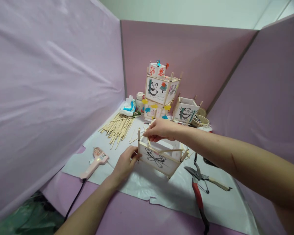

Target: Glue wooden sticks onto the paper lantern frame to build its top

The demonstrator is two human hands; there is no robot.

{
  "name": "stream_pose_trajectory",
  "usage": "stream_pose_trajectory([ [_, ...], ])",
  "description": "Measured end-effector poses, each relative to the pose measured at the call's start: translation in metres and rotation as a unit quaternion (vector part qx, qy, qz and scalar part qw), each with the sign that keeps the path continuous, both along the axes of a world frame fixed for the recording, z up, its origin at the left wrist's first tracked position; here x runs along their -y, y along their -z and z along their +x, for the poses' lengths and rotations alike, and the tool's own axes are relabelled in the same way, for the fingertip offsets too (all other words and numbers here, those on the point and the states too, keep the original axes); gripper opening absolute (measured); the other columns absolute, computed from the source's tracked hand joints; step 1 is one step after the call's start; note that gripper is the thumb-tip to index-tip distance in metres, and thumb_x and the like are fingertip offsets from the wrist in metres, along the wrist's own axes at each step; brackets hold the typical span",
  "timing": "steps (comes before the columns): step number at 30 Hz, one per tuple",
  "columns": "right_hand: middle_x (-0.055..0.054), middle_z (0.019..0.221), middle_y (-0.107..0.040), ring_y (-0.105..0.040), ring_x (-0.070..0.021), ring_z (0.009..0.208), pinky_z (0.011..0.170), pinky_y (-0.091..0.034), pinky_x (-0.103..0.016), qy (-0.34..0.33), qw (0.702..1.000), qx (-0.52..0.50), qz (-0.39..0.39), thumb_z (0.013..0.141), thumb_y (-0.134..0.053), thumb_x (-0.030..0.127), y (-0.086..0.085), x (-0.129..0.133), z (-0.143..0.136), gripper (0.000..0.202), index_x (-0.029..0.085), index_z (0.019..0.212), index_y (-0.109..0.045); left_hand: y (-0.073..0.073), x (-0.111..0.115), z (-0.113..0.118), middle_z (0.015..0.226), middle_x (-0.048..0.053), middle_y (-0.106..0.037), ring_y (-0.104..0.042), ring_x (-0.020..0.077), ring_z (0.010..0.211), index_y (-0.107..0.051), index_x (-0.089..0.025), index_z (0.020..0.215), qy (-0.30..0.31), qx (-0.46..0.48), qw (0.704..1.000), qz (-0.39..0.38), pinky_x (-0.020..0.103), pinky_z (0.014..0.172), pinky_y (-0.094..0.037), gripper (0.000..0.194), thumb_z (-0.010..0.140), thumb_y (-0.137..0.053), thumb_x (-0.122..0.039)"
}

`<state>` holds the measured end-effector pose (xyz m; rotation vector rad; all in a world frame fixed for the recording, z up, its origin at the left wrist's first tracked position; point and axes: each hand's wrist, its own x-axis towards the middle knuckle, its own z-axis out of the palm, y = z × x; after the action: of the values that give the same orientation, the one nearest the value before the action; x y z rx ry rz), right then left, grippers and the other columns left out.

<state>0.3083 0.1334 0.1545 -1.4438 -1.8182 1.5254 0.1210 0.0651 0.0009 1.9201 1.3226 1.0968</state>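
Around the held frame as the clock's centre, a pink glue gun (95,164) lies at nine o'clock and a pile of sticks (119,128) at ten. The person's left hand (126,162) grips the frame's left corner, thumb and fingers nearly closed. The stick-edged frame (158,160) tilts at the centre. Over its left part, the right hand (160,129) pinches a thin stick (148,141), fingers drawn together. A tiered lantern (156,89) stands at twelve, a panda box (185,112) at one; red-handled shears (197,192) lie at four.
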Motion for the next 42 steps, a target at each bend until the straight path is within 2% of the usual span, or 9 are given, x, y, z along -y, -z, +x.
stream_pose_trajectory([
  [5, -0.005, 0.06, -0.068, -0.061, -0.0114, 0.055, 0.051, -0.054, -0.023, 0.013, 1.0, 0.025, -0.001, 0.06, -0.093, 0.028, 0.001, 0.001, 0.0, 0.028, 0.015, 0.058, -0.069, -0.001, 0.0, 0.0, 0.09, 0.004, -0.064, -0.06, 0.0196, 0.082, -0.063, -0.02, 0.095, -0.001, 0.009, 1.0, 0.001, 0.033, 0.078, -0.048, 0.013, 0.09, -0.053, -0.027],
  [12, -0.005, 0.061, -0.069, -0.06, -0.0117, 0.054, 0.049, -0.053, -0.022, -0.005, 1.0, 0.009, -0.018, 0.055, -0.095, 0.032, 0.008, -0.002, 0.003, 0.03, 0.016, 0.059, -0.07, 0.0, 0.001, 0.0, 0.093, 0.004, -0.065, -0.059, 0.0202, 0.085, -0.063, -0.021, 0.098, -0.001, 0.012, 1.0, -0.001, 0.033, 0.079, -0.048, 0.014, 0.09, -0.054, -0.027],
  [21, -0.004, 0.06, -0.067, -0.059, -0.0101, 0.053, 0.049, -0.053, -0.022, 0.018, 0.999, 0.029, -0.02, 0.063, -0.092, 0.024, 0.004, 0.004, -0.001, 0.026, 0.015, 0.058, -0.068, 0.0, 0.0, 0.0, 0.094, 0.004, -0.064, -0.059, 0.0198, 0.086, -0.063, -0.02, 0.095, 0.001, 0.013, 1.0, -0.001, 0.032, 0.079, -0.045, 0.012, 0.09, -0.054, -0.026],
  [27, -0.004, 0.059, -0.066, -0.059, -0.0108, 0.053, 0.048, -0.052, -0.022, -0.005, 1.0, 0.012, -0.017, 0.061, -0.092, 0.028, 0.007, 0.002, 0.001, 0.027, 0.017, 0.057, -0.068, 0.002, 0.0, -0.001, 0.094, 0.004, -0.063, -0.058, 0.0201, 0.087, -0.062, -0.02, 0.096, 0.002, 0.013, 1.0, 0.001, 0.032, 0.08, -0.045, 0.012, 0.09, -0.054, -0.026],
  [32, -0.003, 0.056, -0.065, -0.059, -0.0112, 0.053, 0.05, -0.052, -0.023, 0.006, 0.999, 0.021, -0.027, 0.062, -0.092, 0.025, 0.006, 0.003, 0.001, 0.027, 0.016, 0.056, -0.067, 0.002, 0.001, -0.001, 0.094, 0.004, -0.063, -0.058, 0.0198, 0.086, -0.062, -0.02, 0.097, 0.006, 0.014, 1.0, 0.001, 0.032, 0.079, -0.045, 0.012, 0.091, -0.053, -0.026],
  [42, 0.002, 0.053, -0.064, -0.06, -0.0073, 0.051, 0.051, -0.052, -0.015, 0.016, 0.998, 0.058, -0.03, 0.067, -0.09, 0.026, 0.0, 0.009, -0.003, 0.025, 0.014, 0.062, -0.068, 0.004, -0.001, -0.001, 0.092, 0.003, -0.063, -0.058, 0.0185, 0.084, -0.062, -0.02, 0.096, 0.003, 0.013, 1.0, 0.009, 0.031, 0.078, -0.046, 0.012, 0.091, -0.054, -0.026],
])
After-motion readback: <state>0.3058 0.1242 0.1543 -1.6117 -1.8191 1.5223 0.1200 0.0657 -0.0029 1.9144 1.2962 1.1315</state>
